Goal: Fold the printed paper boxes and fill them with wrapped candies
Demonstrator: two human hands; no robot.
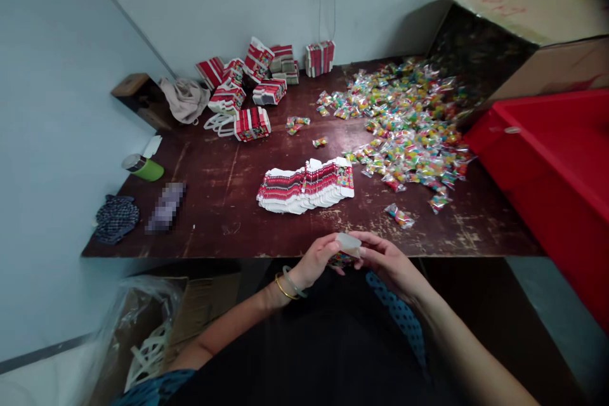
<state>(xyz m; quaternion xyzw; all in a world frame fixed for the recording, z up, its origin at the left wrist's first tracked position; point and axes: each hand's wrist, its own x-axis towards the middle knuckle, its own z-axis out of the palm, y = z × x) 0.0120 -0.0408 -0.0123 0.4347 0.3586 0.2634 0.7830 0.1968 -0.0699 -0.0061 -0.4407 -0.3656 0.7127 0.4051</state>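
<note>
My left hand (318, 260) and my right hand (384, 260) meet at the table's front edge, both gripping a small box (347, 248) with a pale top and colourful printed sides. Two bangles ring my left wrist. Just beyond the hands, a fanned stack of flat red-and-white printed boxes (307, 187) lies on the dark wooden table (228, 203). A single candy packet (399, 216) sits close to my right hand.
A big heap of colourful candy packets (404, 124) spills from a tipped cardboard carton (518, 25) at the back right. Folded red-and-white boxes (254, 85) are piled at the back. A red bin (556, 171) stands right. A green cup (145, 168) and cloth (115, 218) lie left.
</note>
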